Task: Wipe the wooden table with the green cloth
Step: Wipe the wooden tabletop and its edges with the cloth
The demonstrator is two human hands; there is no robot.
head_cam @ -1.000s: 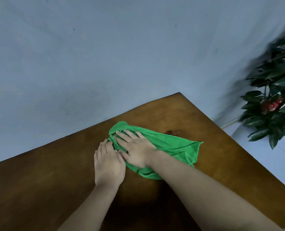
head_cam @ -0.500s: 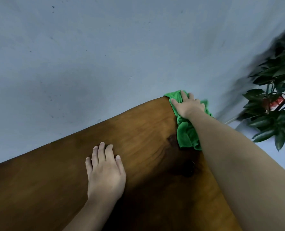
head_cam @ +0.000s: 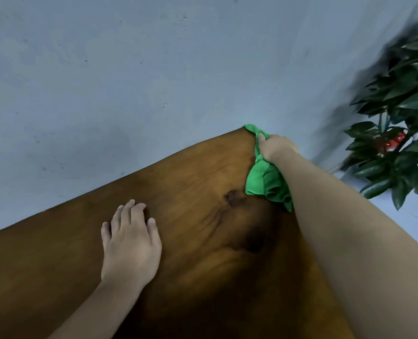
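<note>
The left hand (head_cam: pixel 131 243) lies flat on the wooden table (head_cam: pixel 56 265), palm down, fingers spread a little and holding nothing; it has barely shifted from half a second ago. The table's near edge is cut off by the frame, and its brown grain carries a dark knot (head_cam: pixel 234 198) and a shadowed patch under the arms. At the far corner the right hand (head_cam: pixel 275 148) is closed round the green cloth (head_cam: pixel 264 179), where half a second ago it pressed flat on it. The soft cloth is bunched into folds, part hidden under the fist and forearm, one end poking past the corner. Beyond, a leafy plant (head_cam: pixel 403 133) with something red in it is blurred and cut off at the right.
</note>
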